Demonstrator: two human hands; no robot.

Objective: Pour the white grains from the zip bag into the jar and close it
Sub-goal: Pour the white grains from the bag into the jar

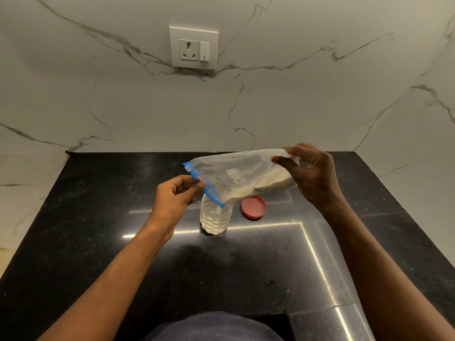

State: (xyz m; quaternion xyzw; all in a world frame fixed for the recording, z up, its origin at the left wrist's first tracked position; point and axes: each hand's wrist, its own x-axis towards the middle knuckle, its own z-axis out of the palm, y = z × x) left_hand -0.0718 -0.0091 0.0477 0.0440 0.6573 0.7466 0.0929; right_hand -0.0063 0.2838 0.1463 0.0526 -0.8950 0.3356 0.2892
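Note:
A clear zip bag (pixel 236 175) with a blue zip strip hangs tilted over the counter, white grains gathered along its lower side. My left hand (pixel 176 195) pinches the blue zip edge at the bag's mouth. My right hand (pixel 312 173) grips the bag's raised bottom end. The mouth's lower corner points into a clear plastic jar (pixel 216 219), which stands upright and holds white grains. The jar's red lid (pixel 253 206) lies flat on the counter just right of the jar.
The black polished countertop (pixel 246 267) is bounded by marble walls at the back and both sides. A white wall socket (pixel 193 48) sits high on the back wall. The counter's near edge has a notch by my body.

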